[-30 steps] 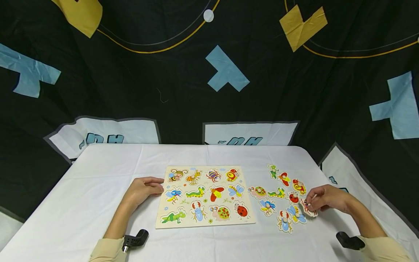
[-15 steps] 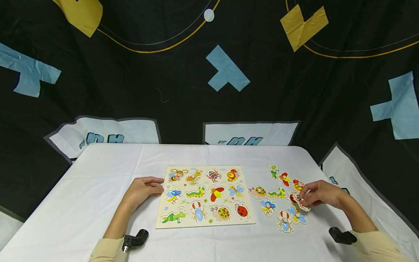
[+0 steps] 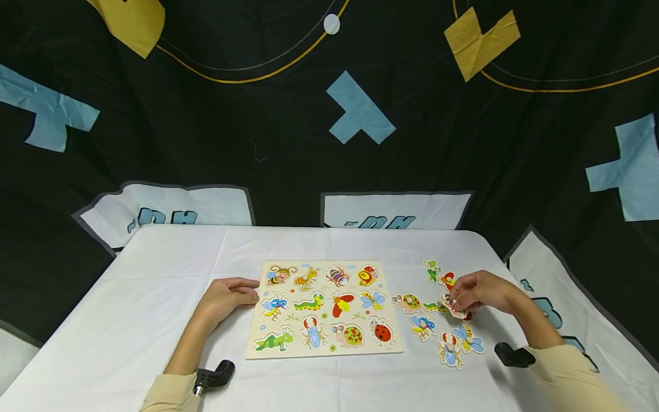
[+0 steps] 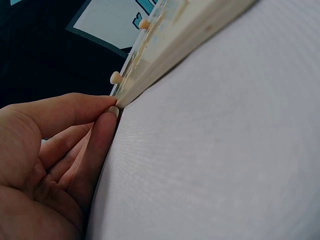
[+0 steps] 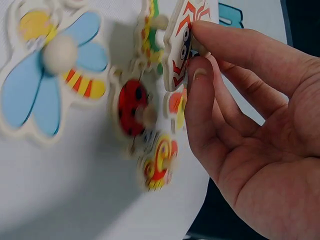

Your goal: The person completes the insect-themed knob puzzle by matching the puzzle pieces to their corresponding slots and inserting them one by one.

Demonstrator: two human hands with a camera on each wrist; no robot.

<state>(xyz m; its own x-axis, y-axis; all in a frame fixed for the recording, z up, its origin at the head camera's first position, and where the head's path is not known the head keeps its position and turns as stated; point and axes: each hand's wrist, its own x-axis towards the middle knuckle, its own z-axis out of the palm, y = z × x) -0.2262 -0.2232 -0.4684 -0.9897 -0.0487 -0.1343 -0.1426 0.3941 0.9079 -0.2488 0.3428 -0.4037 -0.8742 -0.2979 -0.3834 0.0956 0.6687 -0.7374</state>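
My left hand point(image 3: 223, 300) touches the left edge of the wooden insect puzzle board point(image 3: 321, 352) with its fingertips. In the left wrist view, the thumb and index finger point(image 4: 75, 107) meet at the board's side, the other fingers loosely bent. My right hand point(image 3: 486, 293) pinches the spider puzzle piece point(image 5: 179, 52) between thumb and index finger, tilted and held above the other loose pieces. Beneath it lie the ladybug piece point(image 5: 131, 107) and a red-and-yellow piece point(image 5: 161, 162), blurred in the right wrist view. The caterpillar piece point(image 3: 432, 306) is partly covered in the head view.
Other knobbed pieces lie right of the board: a grasshopper point(image 3: 431, 270), a snail point(image 3: 407, 303), a blue-winged mosquito-like insect point(image 3: 423, 327), a stag beetle point(image 3: 450, 350) and a dragonfly point(image 3: 468, 340). A white cloth covers the table point(image 3: 170, 263); a black curtain point(image 3: 288, 143) hangs behind.
My right hand has lifted the spider piece off the table and carried it left and away from me, over the other loose pieces. The left hand and the board stay in place.
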